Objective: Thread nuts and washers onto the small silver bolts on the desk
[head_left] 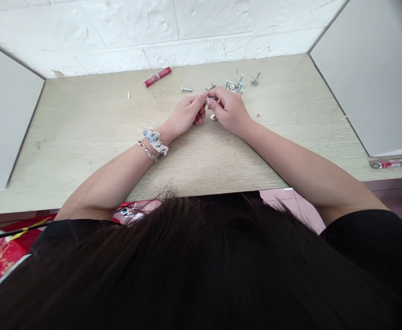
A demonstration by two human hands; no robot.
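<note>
My left hand (190, 111) and my right hand (227, 109) meet over the middle of the pale wooden table (94, 137), fingertips together. Both are closed around a small metal piece (207, 101), mostly hidden by the fingers. Under my right hand's fingers lies a round washer-like part (214, 118). Just behind the hands rests a bolt (210, 86), and a single bolt (186, 89) lies to its left. Several bolts and nuts (238, 85) are clustered behind my right hand. Farther right stands another bolt with a washer (256, 79).
A red tube (157, 77) lies near the white wall at the back. Grey panels (8, 114) (373, 78) flank the table on both sides. At the right front edge is a red and white wrapped item (397, 163). Dark hair covers the lower view.
</note>
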